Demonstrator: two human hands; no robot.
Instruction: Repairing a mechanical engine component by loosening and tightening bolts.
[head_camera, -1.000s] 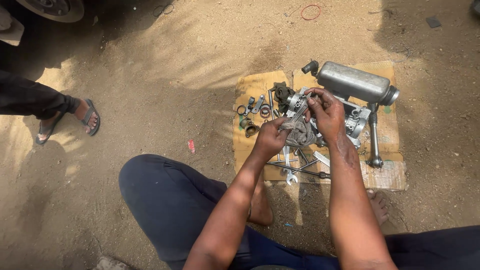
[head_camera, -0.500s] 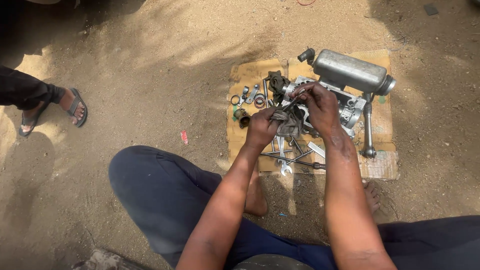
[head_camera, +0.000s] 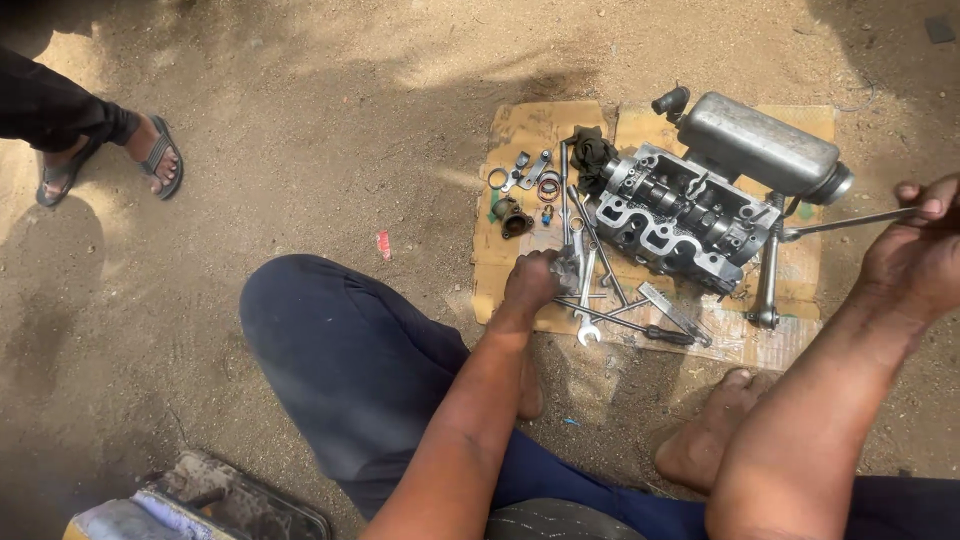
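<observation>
1. Below the cylinder head (head_camera: 680, 220) on the cardboard sheet (head_camera: 520, 130), the left hand (head_camera: 535, 280) reaches down, fingers curled on a small metal part (head_camera: 568, 268).
2. Right of the cylinder head, the right hand (head_camera: 915, 255) is raised, fingers clamped on a long metal rod (head_camera: 850, 222).
3. Bare dirt ground (head_camera: 330, 120) lies open left of the cylinder head.

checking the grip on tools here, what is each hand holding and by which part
The right hand holds a long metal rod by its near end. The left hand closes on a small metal part; where exactly is hidden.
</observation>
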